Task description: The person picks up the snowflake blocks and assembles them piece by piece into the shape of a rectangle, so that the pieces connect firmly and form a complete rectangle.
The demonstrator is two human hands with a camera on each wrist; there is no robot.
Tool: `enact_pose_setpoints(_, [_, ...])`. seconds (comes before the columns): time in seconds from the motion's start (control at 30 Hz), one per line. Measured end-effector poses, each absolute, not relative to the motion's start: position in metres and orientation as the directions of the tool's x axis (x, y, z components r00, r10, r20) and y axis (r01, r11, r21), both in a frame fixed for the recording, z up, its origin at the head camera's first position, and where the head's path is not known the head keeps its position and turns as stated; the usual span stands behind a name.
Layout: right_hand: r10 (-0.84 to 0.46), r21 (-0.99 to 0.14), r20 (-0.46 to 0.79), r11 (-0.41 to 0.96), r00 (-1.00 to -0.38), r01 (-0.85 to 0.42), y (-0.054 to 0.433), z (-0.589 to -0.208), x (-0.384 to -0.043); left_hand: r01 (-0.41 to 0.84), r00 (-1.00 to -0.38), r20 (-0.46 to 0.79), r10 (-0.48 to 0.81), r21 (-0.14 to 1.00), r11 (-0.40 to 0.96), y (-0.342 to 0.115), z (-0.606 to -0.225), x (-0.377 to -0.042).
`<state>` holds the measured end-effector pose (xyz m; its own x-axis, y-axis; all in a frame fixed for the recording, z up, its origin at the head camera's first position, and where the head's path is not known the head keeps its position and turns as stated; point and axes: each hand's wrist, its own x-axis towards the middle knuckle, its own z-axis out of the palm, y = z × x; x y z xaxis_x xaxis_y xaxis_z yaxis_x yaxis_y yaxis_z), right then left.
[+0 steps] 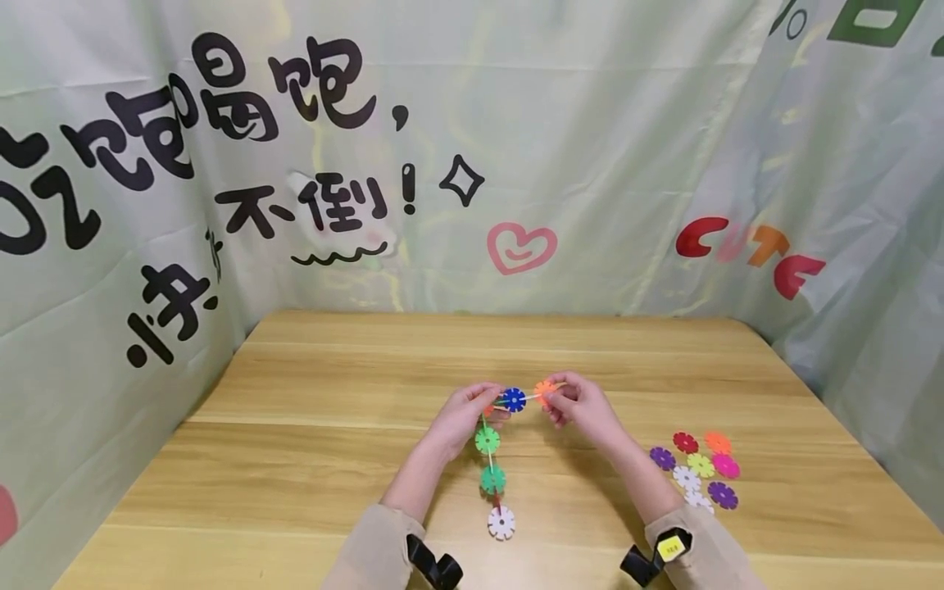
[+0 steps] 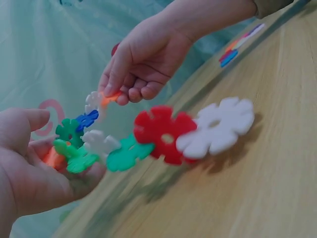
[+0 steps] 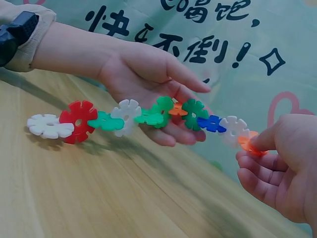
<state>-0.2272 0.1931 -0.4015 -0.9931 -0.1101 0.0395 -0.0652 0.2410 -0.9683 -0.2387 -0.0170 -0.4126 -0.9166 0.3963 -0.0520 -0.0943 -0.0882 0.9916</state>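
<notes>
A chain of notched, flower-shaped plastic discs, slotted edge to edge, runs between the two hands. My right hand (image 1: 586,410) pinches the orange disc (image 3: 252,145) at one end between thumb and fingers. Beside that disc come a white disc (image 3: 233,130) and a blue disc (image 1: 514,400). Across the fingers of my left hand (image 1: 460,419) lies the middle of the chain, with green discs (image 3: 195,114) and another orange one; in the right wrist view its thumb stands apart from them. The other end hangs toward the table, with a red disc (image 2: 161,134) and a white disc (image 1: 501,523) last.
Several loose discs in purple, red, orange, pink, yellow-green (image 1: 701,465) and white lie on the wooden table (image 1: 332,369), right of the right forearm. A printed curtain (image 1: 590,164) stands behind the table and along its sides. Black straps (image 1: 433,564) sit on both wrists.
</notes>
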Motion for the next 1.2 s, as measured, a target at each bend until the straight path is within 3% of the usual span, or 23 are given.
enact_pose_setpoints(0.17, [-0.108, -0.964, 0.013, 0.263, -0.994, -0.041, 0.195, -0.403, -0.232, -0.078, -0.920, -0.085, 0.383, 0.996, 0.033, -0.021, -0.413, -0.240])
enact_pose_setpoints(0.5, [-0.229, -0.942, 0.053, 0.312, -0.972, -0.125, 0.186, -0.406, -0.236, -0.025, -0.912, -0.090, 0.401, 0.986, 0.165, -0.027, -0.413, -0.243])
enact_pose_setpoints(0.97, [-0.341, -0.920, 0.072, 0.340, -0.937, -0.195, 0.170, -0.411, -0.238, -0.062, -0.853, -0.111, 0.509, 0.992, 0.113, -0.024, -0.413, -0.239])
enact_pose_setpoints(1.2, [-0.300, -0.931, 0.045, 0.332, -0.953, -0.149, 0.163, -0.409, -0.235, -0.066, -0.864, -0.088, 0.496, 0.996, 0.062, -0.023, -0.415, -0.240])
